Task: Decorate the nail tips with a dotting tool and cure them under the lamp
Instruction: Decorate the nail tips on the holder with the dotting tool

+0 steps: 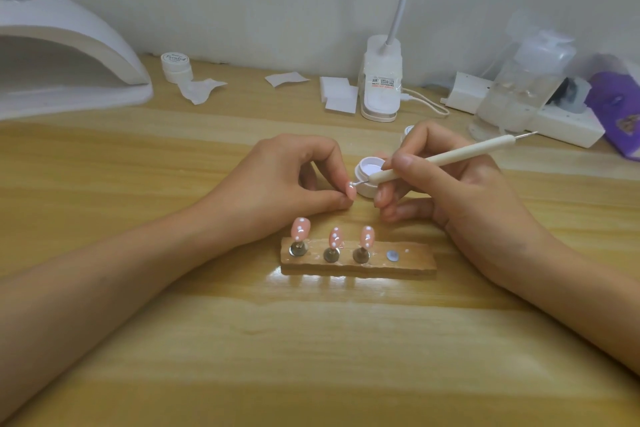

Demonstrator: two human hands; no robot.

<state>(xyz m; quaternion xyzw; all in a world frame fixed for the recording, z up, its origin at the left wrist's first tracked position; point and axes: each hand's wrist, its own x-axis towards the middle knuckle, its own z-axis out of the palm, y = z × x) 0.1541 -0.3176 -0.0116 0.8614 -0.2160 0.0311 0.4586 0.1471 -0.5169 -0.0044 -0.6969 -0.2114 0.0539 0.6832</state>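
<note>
The pink nail tip point(350, 191) is held just behind the wooden stand point(412, 262), above its middle, pinched between the thumb and forefinger of the left hand point(277, 182), whose other fingers are curled in. The ball end of the dotting tool point(440, 159) meets the tip's upper edge. The right hand point(467, 191) grips the tool like a pen, thumb and fingers closed round the shaft near its working end. To do this well, I judge the touch should be light and straight down, then lifted cleanly so the bead stays round. Both wrists look to rest on the table, which should help steadiness. The open pot of white gel point(367, 189) sits just behind the held tip, farther from the stand, close enough for a short reload. Three dotted tips point(367, 236) stand on pegs at the left and middle of the stand, and their spacing is a pattern to match. A bare metal disc point(392, 255) to their right looks like the seat for this one. The curing lamp point(69, 55) lies well behind and to the left of the stand.
</note>
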